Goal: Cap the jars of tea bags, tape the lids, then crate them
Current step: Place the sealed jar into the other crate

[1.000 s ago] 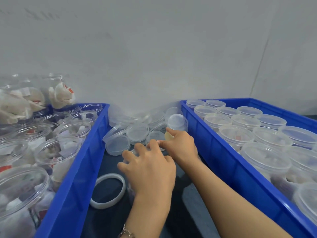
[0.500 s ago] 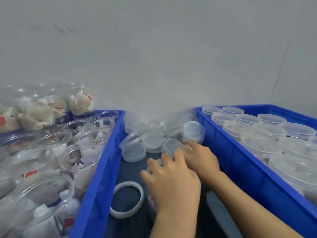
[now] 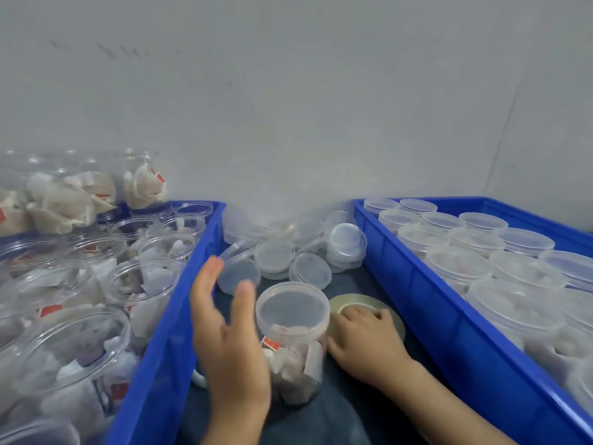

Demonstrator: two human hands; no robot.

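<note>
Jar [image 3: 293, 342] stands capped at lower centre on the bench; my left hand [image 3: 224, 335] hovers beside it, grip wide, my right hand [image 3: 362, 342] gripping the tape roll [image 3: 356, 305]. Unsteadied, taping might tip the jar

The left hand [image 3: 229, 345] has come off the top of the capped jar [image 3: 293, 342] and now hangs open just left of it, fingers [image 3: 205, 284] spread and blurred. The right hand [image 3: 362, 342] has dropped back from the loose lids [image 3: 309, 274] beyond the jar and rests on a tape roll [image 3: 365, 311] just right of it.
</note>
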